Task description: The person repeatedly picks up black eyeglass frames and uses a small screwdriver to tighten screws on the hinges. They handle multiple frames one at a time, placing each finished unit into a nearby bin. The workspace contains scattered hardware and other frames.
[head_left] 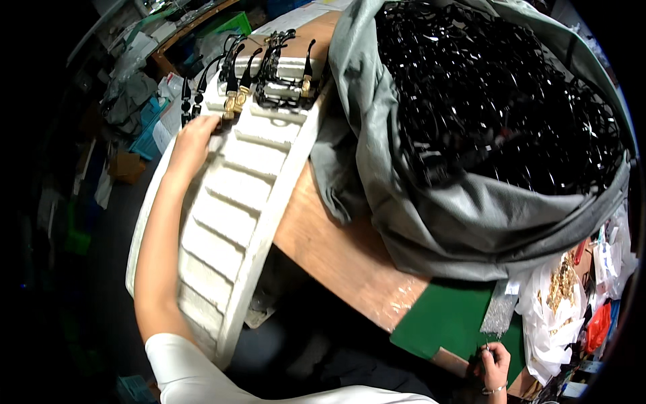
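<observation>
My left hand (pixel 194 141) reaches over a white foam rack (pixel 232 195) with stepped slots. Its fingers are curled together beside black glasses (pixel 232 84) that stand in the rack's far slots, their temples pointing up and several bearing gold ornaments (pixel 235 101). What those fingers grip is hidden. At the lower right my right hand (pixel 496 363) has thumb and fingers pinched together on something small and dark that I cannot make out. It is at the edge of a green mat (pixel 444 320), just below a silvery, glittering strip (pixel 499 310).
A large grey cloth sack (pixel 437 232) full of shiny black plastic pieces (pixel 498 101) stands on the wooden table (pixel 336 259), right of the rack. Clear plastic bags with gold parts (pixel 562 286) lie at the right edge. A blue crate (pixel 149 128) is at the far left.
</observation>
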The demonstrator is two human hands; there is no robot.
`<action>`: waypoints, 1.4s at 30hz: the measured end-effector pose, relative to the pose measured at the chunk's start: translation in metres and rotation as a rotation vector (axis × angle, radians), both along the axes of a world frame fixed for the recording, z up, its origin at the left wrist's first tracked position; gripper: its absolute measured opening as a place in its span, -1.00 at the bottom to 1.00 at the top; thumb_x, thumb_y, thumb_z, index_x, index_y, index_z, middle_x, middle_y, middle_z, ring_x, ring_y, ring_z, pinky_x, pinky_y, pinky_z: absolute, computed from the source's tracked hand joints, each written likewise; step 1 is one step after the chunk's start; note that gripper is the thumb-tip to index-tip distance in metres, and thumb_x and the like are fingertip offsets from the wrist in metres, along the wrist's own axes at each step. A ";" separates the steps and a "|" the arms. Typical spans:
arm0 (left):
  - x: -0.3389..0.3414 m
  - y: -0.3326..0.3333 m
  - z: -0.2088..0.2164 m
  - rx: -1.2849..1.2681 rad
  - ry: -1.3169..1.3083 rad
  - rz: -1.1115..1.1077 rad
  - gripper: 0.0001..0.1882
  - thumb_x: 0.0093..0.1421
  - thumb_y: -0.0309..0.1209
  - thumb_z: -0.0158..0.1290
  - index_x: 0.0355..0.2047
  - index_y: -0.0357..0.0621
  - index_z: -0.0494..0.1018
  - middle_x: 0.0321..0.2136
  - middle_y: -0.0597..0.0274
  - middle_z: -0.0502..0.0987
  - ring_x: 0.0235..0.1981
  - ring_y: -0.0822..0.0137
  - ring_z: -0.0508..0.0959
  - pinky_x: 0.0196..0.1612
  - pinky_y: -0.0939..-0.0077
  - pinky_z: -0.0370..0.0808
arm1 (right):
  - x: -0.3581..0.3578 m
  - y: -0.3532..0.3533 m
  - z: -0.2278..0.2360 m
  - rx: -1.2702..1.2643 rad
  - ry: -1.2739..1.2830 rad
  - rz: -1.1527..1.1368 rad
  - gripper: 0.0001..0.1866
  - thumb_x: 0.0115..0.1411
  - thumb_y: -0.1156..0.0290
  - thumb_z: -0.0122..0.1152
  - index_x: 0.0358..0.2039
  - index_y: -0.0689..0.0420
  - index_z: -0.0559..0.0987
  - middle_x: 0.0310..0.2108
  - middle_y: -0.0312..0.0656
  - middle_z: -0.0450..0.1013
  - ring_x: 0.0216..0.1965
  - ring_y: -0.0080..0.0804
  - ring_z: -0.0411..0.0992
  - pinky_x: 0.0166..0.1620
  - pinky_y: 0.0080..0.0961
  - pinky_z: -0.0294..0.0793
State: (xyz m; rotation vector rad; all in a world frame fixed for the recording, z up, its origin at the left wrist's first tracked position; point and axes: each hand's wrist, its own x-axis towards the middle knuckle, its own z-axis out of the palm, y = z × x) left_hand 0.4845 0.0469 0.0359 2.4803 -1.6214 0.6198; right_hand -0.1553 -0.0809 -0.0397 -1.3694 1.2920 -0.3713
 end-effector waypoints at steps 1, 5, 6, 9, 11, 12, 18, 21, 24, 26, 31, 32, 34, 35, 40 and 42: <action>0.034 -0.016 -0.011 -0.015 -0.013 0.026 -0.67 -0.07 -0.71 -0.20 -0.26 -0.21 0.33 -0.40 -0.03 0.40 -0.30 0.00 0.41 -0.26 0.25 0.36 | -0.004 0.000 -0.003 0.000 0.039 -0.016 -0.89 0.06 0.44 0.03 -0.47 0.21 0.36 -0.66 -0.37 0.22 -0.75 -0.71 0.14 -0.76 -0.73 0.25; 0.129 -0.055 -0.055 -0.059 -0.060 0.095 -0.70 -0.02 -0.64 -0.21 -0.25 -0.15 0.35 -0.34 0.03 0.42 -0.25 0.04 0.41 -0.21 0.27 0.34 | 0.052 0.020 0.036 0.098 0.155 -0.229 -0.90 0.10 0.40 0.05 -0.41 0.15 0.42 -0.64 -0.37 0.31 -0.69 -0.71 0.19 -0.61 -0.78 0.19; 0.136 -0.071 -0.062 -0.092 -0.077 0.086 -0.70 -0.02 -0.63 -0.21 -0.25 -0.14 0.36 -0.33 0.04 0.42 -0.24 0.06 0.40 -0.19 0.27 0.34 | 0.053 0.023 0.037 0.085 0.157 -0.260 -0.90 0.10 0.40 0.05 -0.42 0.16 0.42 -0.64 -0.38 0.31 -0.69 -0.71 0.19 -0.61 -0.78 0.19; 0.147 -0.095 -0.079 0.028 -0.109 0.069 -0.70 -0.05 -0.61 -0.16 -0.27 -0.13 0.37 -0.31 0.09 0.43 -0.20 0.08 0.38 -0.14 0.30 0.30 | 0.054 0.021 0.027 -0.002 0.187 -0.272 -0.90 0.07 0.42 0.06 -0.47 0.18 0.41 -0.64 -0.39 0.30 -0.65 -0.72 0.19 -0.58 -0.78 0.18; 0.154 -0.094 -0.088 0.028 -0.075 0.060 -0.67 -0.13 -0.63 -0.09 -0.27 -0.16 0.37 -0.33 0.09 0.43 -0.20 0.08 0.37 -0.13 0.29 0.29 | 0.037 0.008 0.014 -0.134 0.261 -0.189 -0.90 0.01 0.45 0.05 -0.52 0.20 0.39 -0.63 -0.38 0.28 -0.60 -0.71 0.18 -0.51 -0.75 0.19; 0.154 -0.095 -0.091 0.037 -0.032 0.088 -0.64 -0.17 -0.65 -0.05 -0.28 -0.17 0.37 -0.33 0.09 0.43 -0.20 0.07 0.37 -0.14 0.28 0.29 | 0.025 0.008 0.007 -0.197 0.309 -0.160 -0.91 -0.02 0.47 0.05 -0.55 0.21 0.38 -0.63 -0.38 0.28 -0.57 -0.70 0.18 -0.48 -0.73 0.19; 0.093 -0.079 -0.048 -0.043 0.098 0.042 -0.63 -0.13 -0.67 -0.04 -0.23 -0.19 0.36 -0.29 0.05 0.42 -0.19 0.04 0.37 -0.11 0.30 0.29 | -0.011 -0.001 -0.018 -0.245 0.342 -0.073 -0.87 -0.09 0.44 0.10 -0.58 0.24 0.41 -0.67 -0.33 0.30 -0.59 -0.65 0.23 -0.50 -0.69 0.23; 0.014 -0.116 -0.006 -0.264 0.319 -0.063 -0.71 -0.05 -0.57 0.00 -0.24 -0.22 0.38 -0.30 0.06 0.46 -0.27 0.17 0.48 -0.24 0.44 0.41 | -0.007 -0.003 -0.011 -0.293 0.314 -0.060 -0.85 -0.09 0.43 0.11 -0.57 0.25 0.43 -0.69 -0.30 0.31 -0.62 -0.63 0.26 -0.51 -0.68 0.25; -0.103 -0.163 0.035 -0.351 0.568 -0.335 -0.79 -0.01 -0.48 0.02 -0.31 -0.25 0.42 -0.43 0.10 0.51 -0.40 0.32 0.53 -0.30 0.54 0.43 | 0.002 -0.005 0.008 -0.180 0.239 -0.063 -0.87 -0.03 0.45 0.10 -0.53 0.26 0.43 -0.69 -0.33 0.33 -0.72 -0.66 0.29 -0.64 -0.71 0.30; -0.145 -0.186 0.059 -0.351 0.387 -0.409 -0.82 0.04 -0.42 0.01 -0.38 -0.29 0.43 -0.54 0.21 0.50 -0.50 0.52 0.47 -0.41 0.65 0.38 | -0.009 -0.003 -0.003 -0.089 0.094 -0.088 -0.88 0.00 0.46 0.09 -0.50 0.26 0.43 -0.68 -0.33 0.34 -0.74 -0.67 0.31 -0.67 -0.73 0.32; -0.182 -0.245 0.088 -0.116 0.546 -0.008 -0.40 -0.03 0.08 -0.01 -0.65 -0.37 0.43 -0.71 0.22 0.40 -0.62 0.47 0.36 -0.47 0.57 0.31 | -0.021 -0.007 -0.001 0.028 -0.041 0.085 -0.85 0.05 0.43 0.09 -0.40 0.25 0.43 -0.64 -0.30 0.37 -0.69 -0.64 0.36 -0.63 -0.73 0.34; -0.183 -0.251 0.088 -0.052 0.580 0.031 -0.41 -0.06 0.08 0.02 -0.67 -0.36 0.43 -0.71 0.24 0.39 -0.63 0.47 0.34 -0.49 0.58 0.30 | -0.025 -0.008 -0.006 0.033 -0.081 0.119 -0.84 0.05 0.43 0.09 -0.39 0.25 0.43 -0.63 -0.29 0.37 -0.69 -0.64 0.37 -0.62 -0.73 0.35; -0.182 -0.259 0.088 0.049 0.522 0.056 -0.46 -0.09 0.03 0.08 -0.68 -0.33 0.44 -0.72 0.28 0.39 -0.65 0.48 0.33 -0.51 0.57 0.29 | -0.027 -0.009 -0.006 0.034 -0.135 0.169 -0.84 0.06 0.42 0.09 -0.39 0.24 0.42 -0.63 -0.28 0.38 -0.69 -0.65 0.36 -0.61 -0.71 0.35; -0.167 -0.263 0.084 0.059 0.558 -0.038 -0.51 -0.11 -0.01 0.11 -0.62 -0.32 0.47 -0.75 0.32 0.37 -0.70 0.48 0.30 -0.56 0.58 0.26 | -0.030 -0.011 -0.006 -0.015 -0.143 0.232 -0.83 0.05 0.41 0.09 -0.38 0.23 0.43 -0.61 -0.26 0.38 -0.67 -0.62 0.37 -0.58 -0.68 0.36; -0.153 -0.271 0.115 -0.104 1.121 0.099 -0.57 -0.12 -0.07 0.12 -0.32 -0.11 0.44 -0.47 0.35 0.38 -0.49 0.50 0.32 -0.46 0.63 0.26 | -0.047 -0.021 -0.015 -0.322 -0.155 0.417 -0.76 0.04 0.31 0.11 -0.37 0.22 0.43 -0.44 -0.14 0.40 -0.48 -0.38 0.42 -0.39 -0.54 0.39; -0.156 -0.237 0.149 -0.030 1.082 0.041 -0.66 -0.02 -0.08 0.07 -0.39 -0.06 0.39 -0.54 0.40 0.37 -0.62 0.60 0.33 -0.54 0.77 0.27 | -0.048 -0.021 -0.011 -0.196 -0.192 0.420 -0.75 0.04 0.30 0.10 -0.36 0.22 0.43 -0.45 -0.13 0.40 -0.44 -0.32 0.41 -0.35 -0.50 0.38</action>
